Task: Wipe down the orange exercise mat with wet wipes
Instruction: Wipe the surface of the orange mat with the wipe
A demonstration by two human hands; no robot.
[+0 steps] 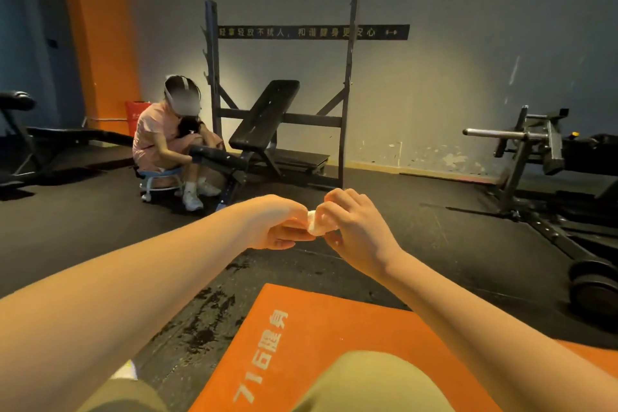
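A dark rubber gym floor point(83, 237) fills the scene, backed by a grey wall point(468, 43) with an orange pillar point(100, 37) at far left. Against the wall at centre stands a black rack point(347, 84) with an incline bench point(267, 117) tilted within it. A plate-loaded machine point(541, 150) sits at far right.

The orange exercise mat point(317, 328) lies flat on the near floor, with white print along its left side; the wearer's knee point(368, 381) in olive fabric rests on its near part. Damp dark spots point(207, 311) mark the floor just left of the mat.

A second person point(160, 137) sits on a low blue stool point(160, 177) at far left of the bench.

Both forearms reach out above the mat's far end. The left hand point(281, 227) and right hand point(357, 227) meet, each with fingers curled, pinching a bunched white wet wipe point(317, 226) between them.
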